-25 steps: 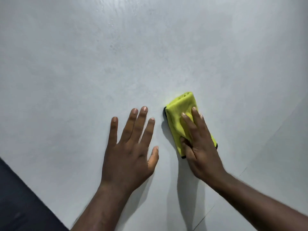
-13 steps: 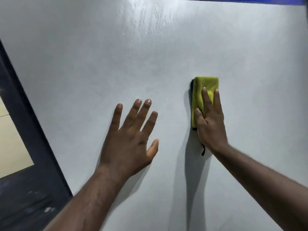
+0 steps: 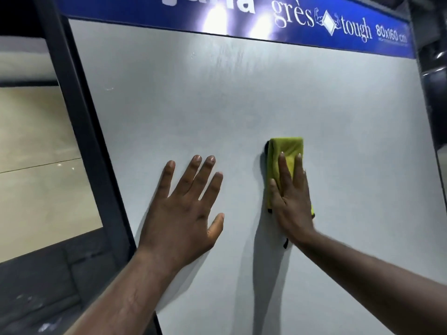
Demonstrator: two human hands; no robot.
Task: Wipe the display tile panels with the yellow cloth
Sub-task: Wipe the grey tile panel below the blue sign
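Head view, one frame. The large pale grey tile panel [image 3: 242,93] stood upright and filled most of the view; its surface was matt, with faint vertical streaks near the top. The yellow cloth [image 3: 287,147] was folded into a narrow upright rectangle and lay flat against the panel, right of centre and about halfway up the visible face. The right hand [image 3: 292,204] lay on the cloth's lower part, palm down, fingers straight and close together and pointing up; they pressed the cloth to the panel without curling round it. The cloth's upper end showed above the fingertips. A dark edge ran along its left side, and a small black loop [image 3: 286,243] hung out below the heel of the hand. The left hand [image 3: 183,211] was laid flat on the bare panel to the left of the cloth, apart from it, fingers spread and straight, thumb out to the right, grasping nothing. Both forearms entered from the bottom edge. Each hand cast a soft shadow on the panel. A blue header strip [image 3: 290,20] ran across the top of the panel, with white lettering that included "grès" and "tough" and two bright glare spots. A dark frame [image 3: 84,117] bordered the panel on the left, and past it stood a beige tile panel [image 3: 36,165] crossed by one thin horizontal joint.
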